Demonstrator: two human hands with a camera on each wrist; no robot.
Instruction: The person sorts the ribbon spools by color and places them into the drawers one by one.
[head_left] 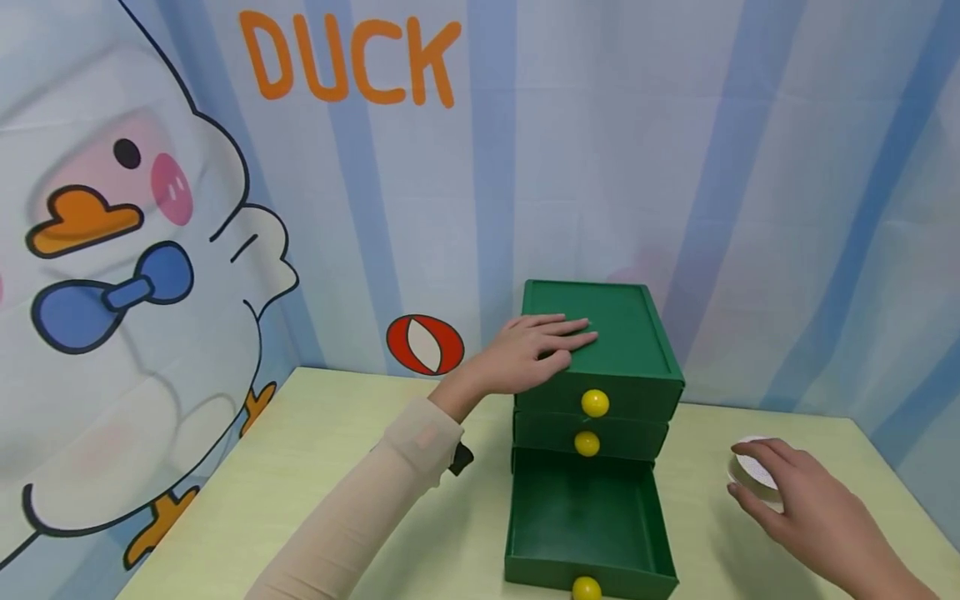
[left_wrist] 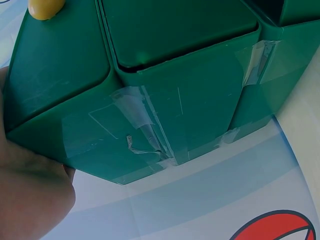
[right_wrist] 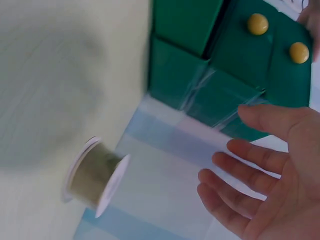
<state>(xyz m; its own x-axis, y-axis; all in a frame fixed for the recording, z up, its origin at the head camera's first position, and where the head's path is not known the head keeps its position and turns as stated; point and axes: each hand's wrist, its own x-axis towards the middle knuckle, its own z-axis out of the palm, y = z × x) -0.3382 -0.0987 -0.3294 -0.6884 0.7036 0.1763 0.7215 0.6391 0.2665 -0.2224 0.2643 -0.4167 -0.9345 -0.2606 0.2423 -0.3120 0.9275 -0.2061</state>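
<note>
A green three-drawer cabinet [head_left: 630, 337] with round yellow knobs stands on the table. Its bottom drawer [head_left: 585, 512] is pulled out and holds nothing visible; the upper two are closed. My left hand [head_left: 534, 354] rests palm down on the cabinet top, fingers stretched out; the left wrist view shows the cabinet's taped side. Right of the cabinet, my right hand [head_left: 817, 508] hovers by a spool [right_wrist: 95, 177] with white end discs and an olive-tan winding. In the right wrist view, the loosely bent fingers are apart from the spool, which stands on the table.
The pale yellow table [head_left: 330, 442] backs onto a striped blue-and-white cloth [head_left: 600, 142] printed with a duck and orange letters. A small black object [head_left: 461, 458] shows beside the left cuff. The pulled-out drawer juts toward the front, between both arms.
</note>
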